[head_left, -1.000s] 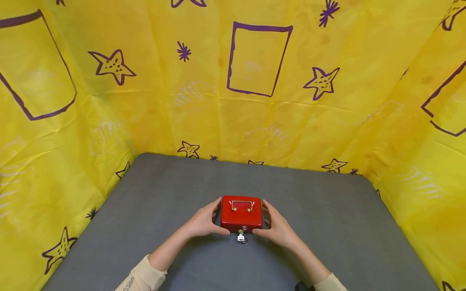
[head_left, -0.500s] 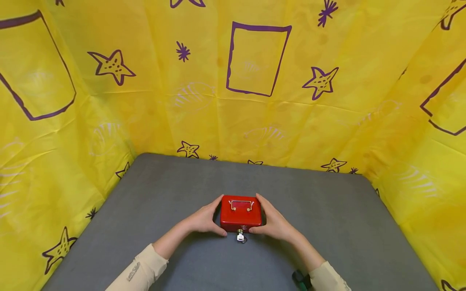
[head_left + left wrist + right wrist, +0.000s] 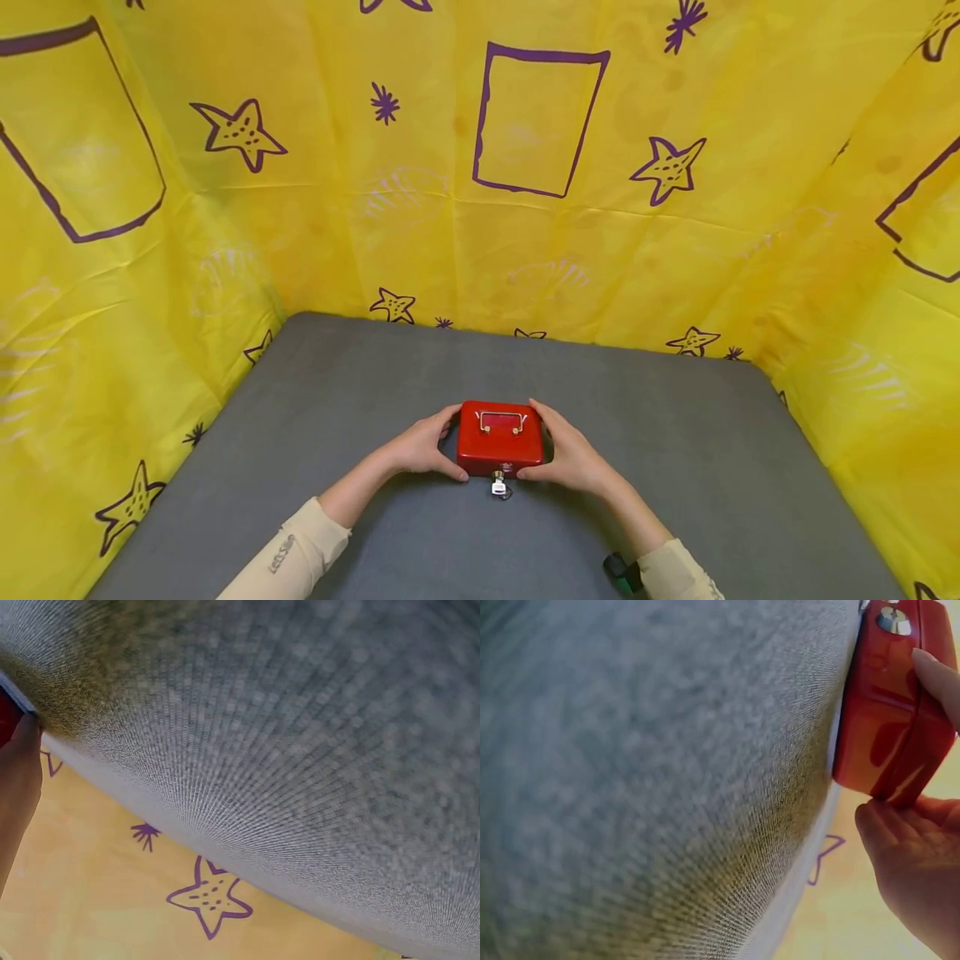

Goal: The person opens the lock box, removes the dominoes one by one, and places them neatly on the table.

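Observation:
A small red metal cash box stands on the grey table, its thin carrying handle lying on the lid. Out of its front lock hangs a key with a second dark piece beside it. My left hand grips the box's left side, thumb at the front corner and fingertips at the back corner. On the opposite side my right hand holds it the same way. The right wrist view shows that thumb against the front near the lid seam and the round lock. The left wrist view catches only a red corner.
The grey table reaches back to a yellow cloth wall with purple starfish and frames drawn on it. Similar cloth rises at both sides. A dark band sits at the right sleeve's cuff.
My right hand has closed in on the box's right side, its fingertips now at the back corner. My left thumb has shifted slightly outward. The box stays in place; the head view shifts slightly.

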`<state>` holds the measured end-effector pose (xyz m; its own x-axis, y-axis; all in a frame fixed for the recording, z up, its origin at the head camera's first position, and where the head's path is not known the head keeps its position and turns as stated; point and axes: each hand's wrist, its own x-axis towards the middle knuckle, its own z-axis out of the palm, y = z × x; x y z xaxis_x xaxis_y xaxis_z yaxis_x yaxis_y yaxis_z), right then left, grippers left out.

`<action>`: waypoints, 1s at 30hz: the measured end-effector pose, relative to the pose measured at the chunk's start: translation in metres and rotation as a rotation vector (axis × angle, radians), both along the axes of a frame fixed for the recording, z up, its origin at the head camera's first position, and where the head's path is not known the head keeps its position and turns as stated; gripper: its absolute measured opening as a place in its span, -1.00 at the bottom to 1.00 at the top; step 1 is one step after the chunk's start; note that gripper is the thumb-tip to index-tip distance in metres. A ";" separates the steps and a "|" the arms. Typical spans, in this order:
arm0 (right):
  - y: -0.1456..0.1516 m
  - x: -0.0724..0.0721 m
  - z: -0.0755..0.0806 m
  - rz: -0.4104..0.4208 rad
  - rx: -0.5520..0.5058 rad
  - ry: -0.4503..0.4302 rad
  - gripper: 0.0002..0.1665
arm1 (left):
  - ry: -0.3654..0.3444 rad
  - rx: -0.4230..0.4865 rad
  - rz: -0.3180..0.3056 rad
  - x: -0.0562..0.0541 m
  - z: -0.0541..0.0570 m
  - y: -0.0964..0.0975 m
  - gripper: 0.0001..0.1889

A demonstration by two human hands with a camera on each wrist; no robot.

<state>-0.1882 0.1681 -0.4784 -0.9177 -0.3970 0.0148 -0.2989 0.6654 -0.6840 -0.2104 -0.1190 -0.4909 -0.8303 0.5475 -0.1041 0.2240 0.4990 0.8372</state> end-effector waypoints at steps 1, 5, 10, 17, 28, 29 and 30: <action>0.000 0.000 0.000 -0.002 -0.001 0.002 0.28 | 0.000 0.001 0.001 0.000 0.000 0.000 0.10; 0.001 -0.001 0.000 0.004 0.004 0.017 0.26 | -0.003 -0.003 0.010 0.001 0.000 0.000 0.10; 0.001 -0.002 0.000 0.019 0.017 0.040 0.25 | -0.010 0.001 0.013 0.002 -0.002 -0.001 0.09; 0.001 -0.003 0.004 0.024 0.047 0.064 0.23 | -0.024 -0.003 0.017 0.001 -0.001 0.000 0.10; 0.002 -0.005 0.009 0.041 0.104 0.082 0.23 | -0.029 0.011 0.015 0.002 -0.001 0.000 0.10; 0.002 -0.006 0.009 0.045 0.108 0.083 0.23 | -0.031 0.013 0.014 0.002 -0.001 0.000 0.10; 0.002 -0.006 0.010 0.048 0.110 0.085 0.23 | -0.030 0.015 0.014 0.001 -0.001 0.000 0.09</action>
<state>-0.1943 0.1700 -0.4687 -0.8947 -0.4443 0.0455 -0.3863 0.7186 -0.5782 -0.2089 -0.1190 -0.4914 -0.8342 0.5379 -0.1213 0.1917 0.4891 0.8509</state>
